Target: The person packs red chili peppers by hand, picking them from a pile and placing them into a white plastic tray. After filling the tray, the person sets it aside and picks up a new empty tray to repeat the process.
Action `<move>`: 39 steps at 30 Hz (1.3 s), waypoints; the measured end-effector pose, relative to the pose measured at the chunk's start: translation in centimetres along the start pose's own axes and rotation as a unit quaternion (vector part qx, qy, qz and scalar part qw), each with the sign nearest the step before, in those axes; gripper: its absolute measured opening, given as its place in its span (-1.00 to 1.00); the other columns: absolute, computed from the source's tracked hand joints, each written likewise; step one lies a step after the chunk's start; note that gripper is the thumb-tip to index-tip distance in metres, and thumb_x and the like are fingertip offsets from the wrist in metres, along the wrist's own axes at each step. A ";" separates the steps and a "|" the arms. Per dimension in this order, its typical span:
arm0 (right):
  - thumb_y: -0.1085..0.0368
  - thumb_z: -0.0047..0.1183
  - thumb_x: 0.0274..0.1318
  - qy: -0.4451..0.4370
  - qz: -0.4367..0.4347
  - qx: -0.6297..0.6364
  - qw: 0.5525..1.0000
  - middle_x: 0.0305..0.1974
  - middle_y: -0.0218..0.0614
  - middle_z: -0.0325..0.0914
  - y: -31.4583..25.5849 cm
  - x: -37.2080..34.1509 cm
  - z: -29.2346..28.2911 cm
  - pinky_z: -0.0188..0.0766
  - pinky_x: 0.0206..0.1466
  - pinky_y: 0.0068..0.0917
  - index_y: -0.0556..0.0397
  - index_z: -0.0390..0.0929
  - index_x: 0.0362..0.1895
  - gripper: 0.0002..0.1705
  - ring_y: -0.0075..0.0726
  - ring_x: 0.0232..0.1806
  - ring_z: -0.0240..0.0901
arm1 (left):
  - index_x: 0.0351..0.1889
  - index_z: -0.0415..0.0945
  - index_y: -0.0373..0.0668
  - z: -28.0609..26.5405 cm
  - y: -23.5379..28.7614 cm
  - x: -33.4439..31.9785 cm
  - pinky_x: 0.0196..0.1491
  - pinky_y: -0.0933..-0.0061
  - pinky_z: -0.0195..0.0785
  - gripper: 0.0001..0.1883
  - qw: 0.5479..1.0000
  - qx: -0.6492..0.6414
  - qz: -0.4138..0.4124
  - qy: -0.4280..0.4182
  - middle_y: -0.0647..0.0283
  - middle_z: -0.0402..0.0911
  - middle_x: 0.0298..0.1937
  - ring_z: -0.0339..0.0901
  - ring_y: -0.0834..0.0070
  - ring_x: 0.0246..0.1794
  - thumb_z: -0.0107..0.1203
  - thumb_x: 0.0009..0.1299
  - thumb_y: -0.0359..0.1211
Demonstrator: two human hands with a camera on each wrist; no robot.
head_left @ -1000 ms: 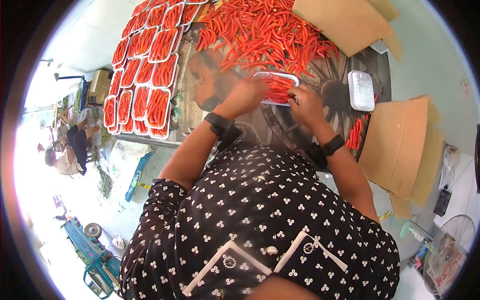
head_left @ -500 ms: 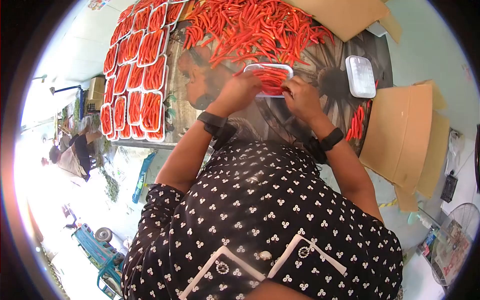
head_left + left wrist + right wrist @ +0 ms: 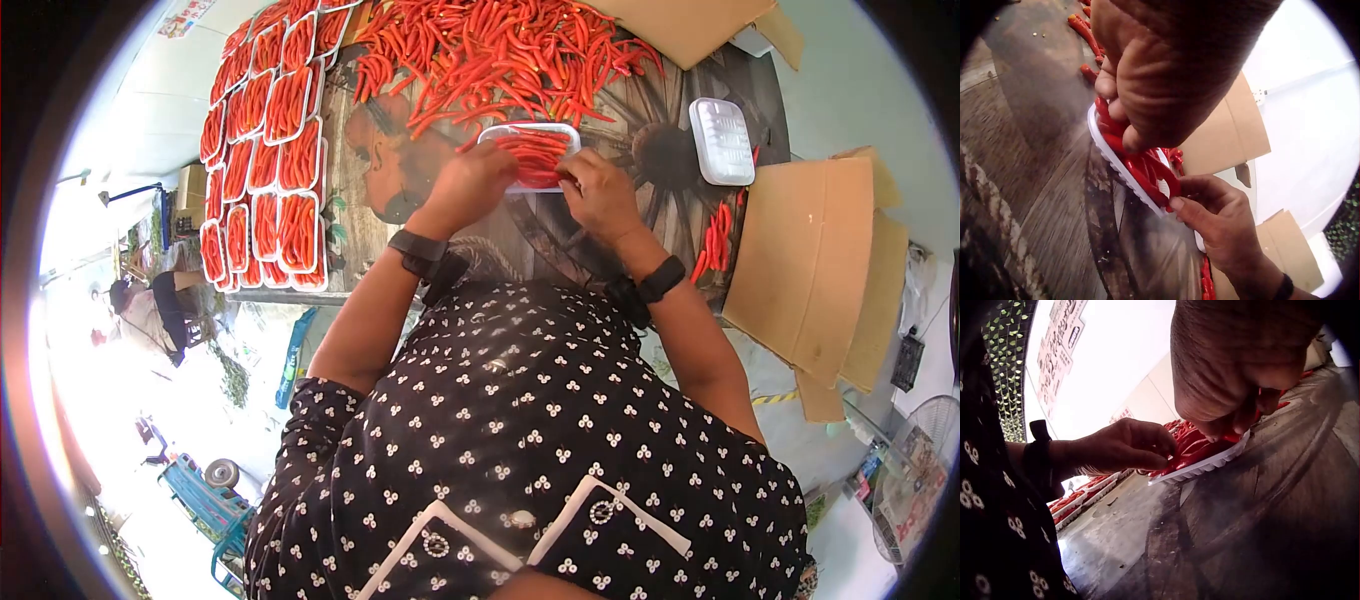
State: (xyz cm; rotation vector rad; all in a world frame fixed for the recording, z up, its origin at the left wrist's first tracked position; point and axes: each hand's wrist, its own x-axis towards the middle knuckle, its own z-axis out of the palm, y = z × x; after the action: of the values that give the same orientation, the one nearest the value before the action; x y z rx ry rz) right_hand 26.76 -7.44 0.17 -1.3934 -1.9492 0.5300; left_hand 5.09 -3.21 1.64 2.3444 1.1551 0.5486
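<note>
A white tray (image 3: 485, 133) filled with long red chilies (image 3: 538, 150) lies in front of the loose heap. At its left end the left hand (image 3: 468, 185) pinches chilies with curled fingers, and in the left wrist view this hand (image 3: 1160, 75) bends over the tray's rim (image 3: 1124, 169). At the opposite end the right hand (image 3: 602, 197) holds chili ends between thumb and fingers; the left wrist view shows that hand (image 3: 1219, 219) gripping the tips. The right wrist view has both hands touching the chilies (image 3: 1194, 450) in the tray, with some fingertips hidden.
A big pile of red chilies (image 3: 500, 50) covers the table's far side. Filled trays (image 3: 298, 232) stand in rows and overlap on the left. On the right are an empty white tray (image 3: 722, 142), a few loose chilies (image 3: 716, 240) and an open cardboard box (image 3: 800, 265).
Both hands stay at the tray's ends, fingers shifted slightly over the chilies. The head view has moved, so the table contents appear a little further left and up.
</note>
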 end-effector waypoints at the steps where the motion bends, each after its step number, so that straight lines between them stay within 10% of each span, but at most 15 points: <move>1: 0.36 -0.01 -0.06 0.001 0.001 0.001 1.000 -0.27 -0.15 0.51 0.0 0.0 0.0 0.44 -0.18 -0.15 0.07 0.55 -0.34 -0.84 0.02 -0.22 0.49 | -0.32 0.53 -0.14 0.1 -0.1 0.0 -0.22 0.21 0.43 -0.91 1.000 0.005 0.000 0.000 0.16 0.54 -0.33 0.53 0.15 -0.25 0.10 0.22 -0.42; 39: 0.33 0.12 -0.02 0.000 0.028 -0.062 0.998 -0.28 -0.24 0.55 0.0 0.1 0.4 0.44 -0.16 -0.27 -0.01 0.62 -0.24 -0.80 -0.05 -0.22 0.51 | -0.29 0.52 -0.11 1.3 -1.2 -0.3 -0.20 0.18 0.40 -0.87 0.999 0.039 -0.011 0.015 0.13 0.56 -0.27 0.53 0.11 -0.21 0.13 0.22 -0.34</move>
State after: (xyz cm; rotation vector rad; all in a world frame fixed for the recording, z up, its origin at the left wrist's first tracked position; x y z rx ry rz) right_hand 26.45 -7.33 -0.12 -1.5286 -1.9765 0.4412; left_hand 4.91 -3.10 -0.13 2.3933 1.2352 0.5410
